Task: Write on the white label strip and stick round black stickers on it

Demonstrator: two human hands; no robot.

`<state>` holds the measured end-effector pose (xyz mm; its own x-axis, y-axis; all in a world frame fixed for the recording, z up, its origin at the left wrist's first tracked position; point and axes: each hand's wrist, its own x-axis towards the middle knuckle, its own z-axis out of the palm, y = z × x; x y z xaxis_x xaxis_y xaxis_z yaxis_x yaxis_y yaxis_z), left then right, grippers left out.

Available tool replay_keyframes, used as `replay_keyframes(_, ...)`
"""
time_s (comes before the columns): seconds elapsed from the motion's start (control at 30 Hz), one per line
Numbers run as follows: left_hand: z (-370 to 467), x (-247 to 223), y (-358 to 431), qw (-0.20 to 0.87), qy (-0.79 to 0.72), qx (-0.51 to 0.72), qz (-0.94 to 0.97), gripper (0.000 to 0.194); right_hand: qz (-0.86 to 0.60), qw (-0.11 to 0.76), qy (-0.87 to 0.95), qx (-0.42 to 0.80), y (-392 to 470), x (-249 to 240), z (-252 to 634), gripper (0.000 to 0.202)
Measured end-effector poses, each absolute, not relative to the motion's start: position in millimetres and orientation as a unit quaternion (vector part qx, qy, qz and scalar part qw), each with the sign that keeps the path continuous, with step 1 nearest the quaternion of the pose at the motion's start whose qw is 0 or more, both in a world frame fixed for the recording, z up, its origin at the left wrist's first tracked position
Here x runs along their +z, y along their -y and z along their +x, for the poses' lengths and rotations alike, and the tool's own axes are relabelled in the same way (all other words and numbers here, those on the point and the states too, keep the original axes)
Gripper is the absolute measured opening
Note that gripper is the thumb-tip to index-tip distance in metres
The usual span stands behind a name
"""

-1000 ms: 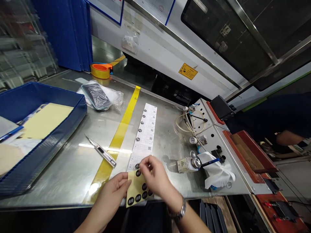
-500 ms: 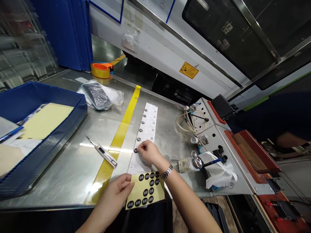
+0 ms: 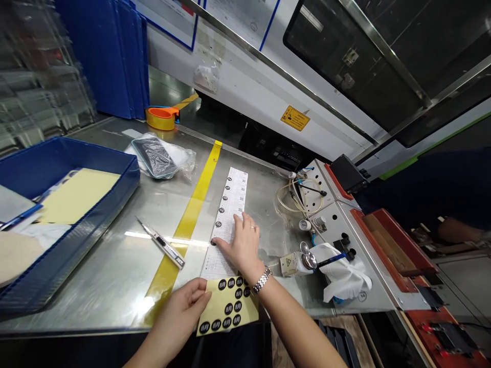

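Observation:
My left hand (image 3: 180,312) pinches the left edge of a yellow sticker sheet (image 3: 227,305) that carries several round black dot stickers, at the near edge of the steel table (image 3: 115,266). My right hand (image 3: 240,245) lies flat, fingers spread, on a long white label strip (image 3: 227,217) that runs away from me beside a yellow tape line (image 3: 192,214). The thumb presses on a black dot sticker at the strip's left edge. Several black dots sit along the strip's left edge farther up. A metal watch is on my right wrist.
A utility knife (image 3: 161,244) lies left of the yellow line. A blue bin (image 3: 95,214) with yellow sheets stands at left; a bagged dark part (image 3: 157,158) and an orange tape roll (image 3: 163,116) lie farther back. At right are a small white bottle (image 3: 293,263), a cloth (image 3: 343,278), tubing and a grey fixture.
My right hand went from the yellow sheet up to the white strip with a dot sticker, then flattened on the strip. The left hand kept holding the sheet.

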<state>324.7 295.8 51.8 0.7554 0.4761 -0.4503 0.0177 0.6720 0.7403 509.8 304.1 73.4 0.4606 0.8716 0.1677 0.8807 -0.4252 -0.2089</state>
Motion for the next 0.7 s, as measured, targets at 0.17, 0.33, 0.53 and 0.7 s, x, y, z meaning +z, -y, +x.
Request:
replay_keyframes(0.17, 323, 56, -286, 0.853, -0.316, 0.155, 0.384, 0.032, -0.853, 0.116, 0.509, -0.022, -317, 52, 525, 0.099)
replay_keyframes(0.33, 322, 64, -285, 0.857, -0.343, 0.13, 0.363, 0.039, -0.877, 0.098, 0.47, -0.014, -369, 54, 557, 0.105)
replay_keyframes(0.53, 324, 68, -292, 0.826, -0.41, 0.116, 0.368, 0.045, -0.858, 0.118, 0.499, -0.012, -380, 79, 557, 0.088)
replay_keyframes(0.7, 325, 66, -289, 0.835, -0.399, 0.138, 0.354, 0.041, -0.767, 0.278, 0.573, 0.08, -289, 105, 515, 0.017)
